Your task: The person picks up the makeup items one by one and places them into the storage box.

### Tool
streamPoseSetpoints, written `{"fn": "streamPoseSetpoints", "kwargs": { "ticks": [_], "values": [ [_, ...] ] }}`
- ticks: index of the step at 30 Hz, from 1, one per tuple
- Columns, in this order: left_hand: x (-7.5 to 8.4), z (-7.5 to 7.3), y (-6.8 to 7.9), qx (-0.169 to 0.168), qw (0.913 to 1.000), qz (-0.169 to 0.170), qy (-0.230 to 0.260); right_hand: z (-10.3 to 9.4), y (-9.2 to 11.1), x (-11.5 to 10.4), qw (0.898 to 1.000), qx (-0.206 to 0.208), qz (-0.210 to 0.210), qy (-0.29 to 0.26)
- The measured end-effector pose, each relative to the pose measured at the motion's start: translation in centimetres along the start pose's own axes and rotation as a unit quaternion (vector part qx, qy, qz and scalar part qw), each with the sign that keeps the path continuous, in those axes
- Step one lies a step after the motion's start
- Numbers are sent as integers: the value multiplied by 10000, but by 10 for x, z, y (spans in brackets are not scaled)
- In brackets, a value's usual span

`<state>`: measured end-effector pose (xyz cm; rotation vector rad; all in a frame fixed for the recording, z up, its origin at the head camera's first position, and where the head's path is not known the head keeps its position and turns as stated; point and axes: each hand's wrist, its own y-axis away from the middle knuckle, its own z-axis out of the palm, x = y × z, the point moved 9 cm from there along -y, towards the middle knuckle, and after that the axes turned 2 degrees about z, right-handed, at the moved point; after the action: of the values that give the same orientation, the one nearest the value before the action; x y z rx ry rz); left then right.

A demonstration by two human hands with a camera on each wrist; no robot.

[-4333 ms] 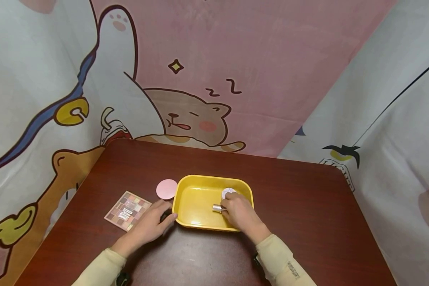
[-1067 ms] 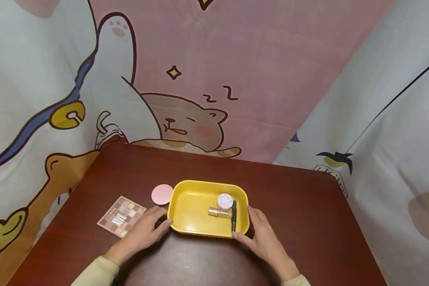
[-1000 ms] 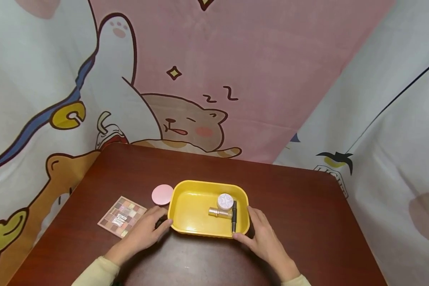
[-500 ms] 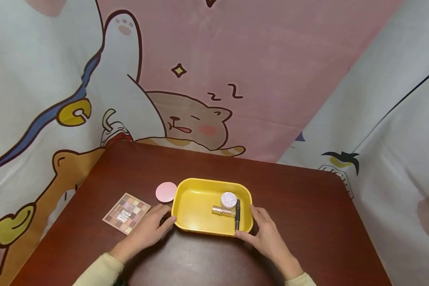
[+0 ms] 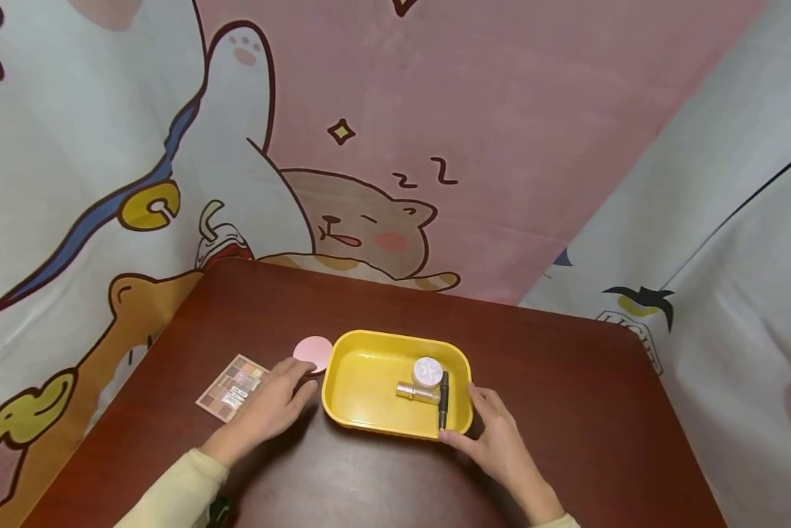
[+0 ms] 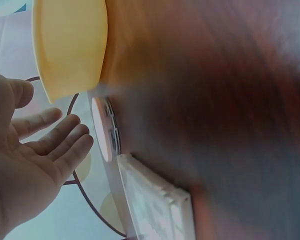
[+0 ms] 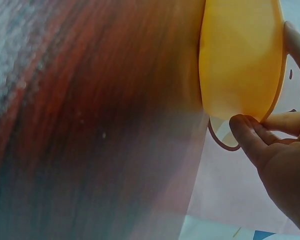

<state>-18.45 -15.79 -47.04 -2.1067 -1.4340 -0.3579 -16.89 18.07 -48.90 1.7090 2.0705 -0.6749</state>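
Observation:
My left hand [image 5: 270, 407] hovers with loosely extended fingers over the table. Its fingertips overlap the edge of a round pink compact [image 5: 311, 352] in the head view; in the left wrist view they are apart from the compact [image 6: 101, 131]. An eyeshadow palette [image 5: 226, 389] lies partly hidden behind that hand. My right hand [image 5: 503, 444] holds the near right corner of a yellow tray [image 5: 362, 389], thumb at the front rim, fingers against the right end. Inside the tray's right half lie a round white compact with a star [image 5: 427, 372], a lipstick-like tube [image 5: 416, 392] and a black pen-shaped stick [image 5: 443, 403].
The dark red-brown table [image 5: 534, 352] extends around the tray. Behind it hangs a curtain [image 5: 501, 147] with cartoon animals, close to the table's back and side edges.
The right hand has left the tray's inside and now holds its corner; the black stick shows beside the tube. The left hand has let go of the tray's left side and shifted toward the pink compact.

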Motion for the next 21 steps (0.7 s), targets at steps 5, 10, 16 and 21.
{"fn": "streamPoseSetpoints", "kwargs": {
  "ticks": [5,10,16,21],
  "values": [
    [-5,-3,-4,38,9997,6,-234,1,2,0,10000,-45,42,37],
    [-10,-4,-9,40,9985,83,-534,1,2,0,10000,-33,57,58],
    [-18,-3,-16,-26,9963,28,-859,1,0,-1,10000,-47,29,2],
    [-21,-1,-19,-200,9952,-67,-954,1,1,0,10000,-40,10,-7]
  ]
}}
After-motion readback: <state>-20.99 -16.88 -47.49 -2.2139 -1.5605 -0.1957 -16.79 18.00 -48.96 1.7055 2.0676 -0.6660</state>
